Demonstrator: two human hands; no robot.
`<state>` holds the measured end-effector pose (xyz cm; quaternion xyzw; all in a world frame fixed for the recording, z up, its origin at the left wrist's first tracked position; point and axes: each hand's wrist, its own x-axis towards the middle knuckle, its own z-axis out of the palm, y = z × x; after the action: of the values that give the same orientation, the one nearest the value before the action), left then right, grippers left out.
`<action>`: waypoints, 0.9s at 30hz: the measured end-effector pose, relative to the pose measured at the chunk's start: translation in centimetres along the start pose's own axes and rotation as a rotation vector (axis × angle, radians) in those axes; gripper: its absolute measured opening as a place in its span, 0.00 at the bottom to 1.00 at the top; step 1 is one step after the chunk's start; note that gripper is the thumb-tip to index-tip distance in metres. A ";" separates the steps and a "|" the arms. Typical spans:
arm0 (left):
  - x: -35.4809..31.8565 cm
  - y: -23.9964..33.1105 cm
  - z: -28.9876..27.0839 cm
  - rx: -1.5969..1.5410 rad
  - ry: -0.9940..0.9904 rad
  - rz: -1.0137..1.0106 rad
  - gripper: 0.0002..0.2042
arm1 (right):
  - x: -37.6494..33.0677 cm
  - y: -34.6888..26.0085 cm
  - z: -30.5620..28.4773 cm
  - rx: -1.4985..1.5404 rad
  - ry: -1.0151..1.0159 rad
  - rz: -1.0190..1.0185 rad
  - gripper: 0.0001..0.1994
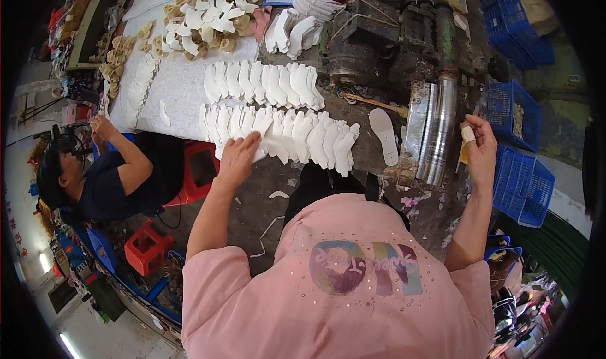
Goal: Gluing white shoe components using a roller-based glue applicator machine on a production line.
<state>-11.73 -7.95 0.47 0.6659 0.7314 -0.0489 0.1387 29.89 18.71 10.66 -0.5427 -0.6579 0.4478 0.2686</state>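
Observation:
My left hand [238, 161] is at the near row of overlapping white curved pieces [297, 135], by its left end. Its fingers are closed on a white curved piece [260, 155], which shows beside the palm and lies crosswise to the row. A second row of the same pieces [259, 82] lies just behind. My right hand [481, 145] is to the right of the shiny metal rollers [437, 131], apart from them, with fingers curled. Pale yellow wrapping covers its thumb, and a yellowish bit shows below; what the fingers hold is unclear.
A dark, grimy machine [372, 43] stands behind the rollers. A white insole [382, 131] lies left of them. Heaped white and tan pieces [211, 18] cover the far table. Blue crates [521, 185] line the right. At left, another person [107, 176] sits near red stools [148, 248].

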 end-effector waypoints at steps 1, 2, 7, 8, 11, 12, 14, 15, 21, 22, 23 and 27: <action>-0.3 0.0 0.4 0.077 -0.151 0.036 0.26 | 0.0 -0.1 0.1 -0.005 -0.001 0.001 0.14; -0.5 0.1 0.7 0.073 -0.151 0.036 0.26 | 0.0 -0.2 0.3 -0.003 0.010 -0.009 0.14; -0.5 0.0 0.1 -0.077 -0.236 -0.005 0.25 | -0.1 -1.3 0.5 0.004 0.049 -0.007 0.11; -0.2 0.1 -0.9 -0.148 -0.305 -0.034 0.26 | -0.3 -1.5 0.6 0.026 0.050 -0.029 0.11; 1.3 2.5 -5.8 -0.558 -0.141 -0.306 0.25 | -1.4 -3.4 0.9 0.054 0.037 -0.112 0.09; 2.0 3.7 -7.4 -0.561 -0.142 -0.288 0.25 | -1.8 -4.4 1.5 0.062 0.011 -0.171 0.08; 3.0 6.7 -10.0 -1.436 0.112 -0.341 0.24 | -2.8 -6.6 4.2 0.105 -0.065 -0.269 0.09; 3.7 8.5 -10.4 -1.663 0.161 -0.272 0.25 | -2.9 -7.0 5.8 0.059 -0.143 -0.381 0.13; 7.5 17.6 -12.6 -2.206 0.215 0.052 0.30 | -4.8 -8.8 12.7 -0.049 -0.019 -0.590 0.08; 7.7 18.2 -12.7 -2.208 0.203 0.064 0.30 | -4.8 -8.5 13.0 -0.005 0.028 -0.579 0.08; 7.7 18.7 -12.8 -2.214 0.235 0.040 0.29 | -4.8 -8.4 13.0 0.040 0.074 -0.568 0.07; 7.9 19.3 -13.1 -2.182 0.247 0.082 0.28 | -4.7 -8.3 12.2 -0.108 0.193 -0.671 0.06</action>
<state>4.98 5.13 13.09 0.2094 0.3678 0.6957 0.5804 16.97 10.45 12.99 -0.3497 -0.7939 0.2460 0.4324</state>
